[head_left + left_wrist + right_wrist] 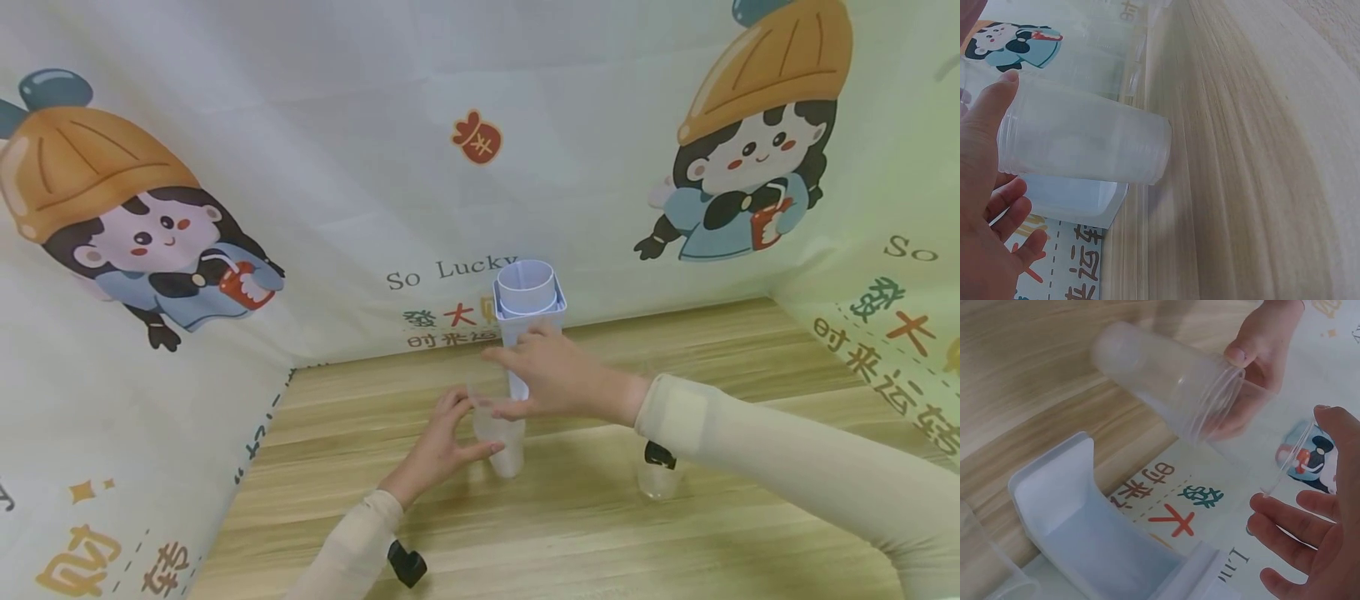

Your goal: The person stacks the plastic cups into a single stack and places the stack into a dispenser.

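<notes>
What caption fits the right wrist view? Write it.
Left hand grips a cup stack; right hand holds a clear cup.

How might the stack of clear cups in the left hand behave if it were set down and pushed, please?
The stack of clear cups would probably be light, given its thin-looking, see-through walls. It might tip readily, being taller than wide and narrowing toward its base.

Both arms point(780, 467) reach forward, left fingers point(1013, 217) and right fingers point(1291, 540) bent.
</notes>
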A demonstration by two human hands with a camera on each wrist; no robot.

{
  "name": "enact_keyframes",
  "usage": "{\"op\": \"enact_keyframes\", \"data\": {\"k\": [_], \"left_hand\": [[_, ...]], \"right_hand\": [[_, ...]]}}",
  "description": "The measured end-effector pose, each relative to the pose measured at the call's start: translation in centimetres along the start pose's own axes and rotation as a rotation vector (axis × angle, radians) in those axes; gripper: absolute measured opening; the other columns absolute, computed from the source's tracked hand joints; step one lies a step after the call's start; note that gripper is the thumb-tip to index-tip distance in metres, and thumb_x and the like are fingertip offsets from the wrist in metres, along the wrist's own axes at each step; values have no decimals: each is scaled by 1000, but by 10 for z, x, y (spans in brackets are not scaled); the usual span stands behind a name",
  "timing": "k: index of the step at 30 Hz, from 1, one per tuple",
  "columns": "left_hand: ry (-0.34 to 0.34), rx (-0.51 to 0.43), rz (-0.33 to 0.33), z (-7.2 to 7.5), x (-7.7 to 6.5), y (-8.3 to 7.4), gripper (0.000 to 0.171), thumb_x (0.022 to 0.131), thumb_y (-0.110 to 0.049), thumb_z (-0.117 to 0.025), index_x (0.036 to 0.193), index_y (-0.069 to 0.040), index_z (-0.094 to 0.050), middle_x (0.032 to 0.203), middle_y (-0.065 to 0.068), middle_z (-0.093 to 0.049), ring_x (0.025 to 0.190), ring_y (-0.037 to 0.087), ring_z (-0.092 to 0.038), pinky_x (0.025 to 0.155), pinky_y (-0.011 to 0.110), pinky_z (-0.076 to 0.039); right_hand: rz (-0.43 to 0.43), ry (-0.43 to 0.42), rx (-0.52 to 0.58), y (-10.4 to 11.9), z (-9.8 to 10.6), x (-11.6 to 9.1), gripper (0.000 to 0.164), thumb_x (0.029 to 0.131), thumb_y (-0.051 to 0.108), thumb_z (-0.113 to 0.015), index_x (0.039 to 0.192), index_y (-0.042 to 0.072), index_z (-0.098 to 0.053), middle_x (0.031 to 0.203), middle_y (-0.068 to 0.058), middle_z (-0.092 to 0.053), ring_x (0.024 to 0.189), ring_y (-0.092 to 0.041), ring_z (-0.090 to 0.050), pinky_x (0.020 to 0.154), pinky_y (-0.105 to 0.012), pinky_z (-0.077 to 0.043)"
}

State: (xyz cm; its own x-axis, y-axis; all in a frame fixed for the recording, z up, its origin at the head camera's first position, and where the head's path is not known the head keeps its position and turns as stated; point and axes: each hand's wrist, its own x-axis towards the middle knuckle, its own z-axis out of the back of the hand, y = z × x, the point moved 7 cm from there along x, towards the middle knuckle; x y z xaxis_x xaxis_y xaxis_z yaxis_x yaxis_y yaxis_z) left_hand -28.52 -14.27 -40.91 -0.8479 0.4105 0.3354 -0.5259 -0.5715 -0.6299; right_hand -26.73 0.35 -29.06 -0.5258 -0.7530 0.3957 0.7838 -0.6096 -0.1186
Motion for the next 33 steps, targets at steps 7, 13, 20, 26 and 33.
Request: {"op": "enact_keyframes", "data": {"k": [7,13,20,26,33], "left_hand": [[5,-1,-12,-1,-2,-1,58,77,-25,-85,128,-13,-60,136,12,-50,134,31,-42,112,54,-41],[7,6,7,0,-2,1,59,77,-26,-85,129,-14,-60,136,8,-50,135,30,-43,113,53,-40],[0,15,17,0,-2,1,61,77,-27,-85,130,-11,-60,137,9,-50,136,31,-42,113,53,-40],[-2,20,16,0,-2,2,60,77,-26,-85,129,-9,-60,138,9,-49,136,31,-43,113,53,-40],[-15,28,-7,1,-2,0,60,77,-26,-85,129,-8,-60,137,10,-51,134,31,-44,112,53,-41]], "right_hand": [[-13,37,36,-1,-16,-1,73,82,62,-68,134,12,-58,97,-4,-76,94,-24,-66,101,-46,-47],[-7,46,39,1,-22,-2,72,82,61,-70,134,13,-57,97,-3,-77,96,-25,-68,101,-45,-47],[10,33,34,5,-28,-4,69,82,59,-70,132,13,-58,97,-3,-77,95,-25,-70,102,-46,-48],[24,36,6,7,-36,-5,69,82,61,-69,131,13,-58,96,-2,-77,94,-22,-71,102,-46,-49],[34,43,-4,7,-40,-6,69,83,62,-68,132,13,-57,100,-3,-77,96,-23,-71,102,-47,-49]]}}
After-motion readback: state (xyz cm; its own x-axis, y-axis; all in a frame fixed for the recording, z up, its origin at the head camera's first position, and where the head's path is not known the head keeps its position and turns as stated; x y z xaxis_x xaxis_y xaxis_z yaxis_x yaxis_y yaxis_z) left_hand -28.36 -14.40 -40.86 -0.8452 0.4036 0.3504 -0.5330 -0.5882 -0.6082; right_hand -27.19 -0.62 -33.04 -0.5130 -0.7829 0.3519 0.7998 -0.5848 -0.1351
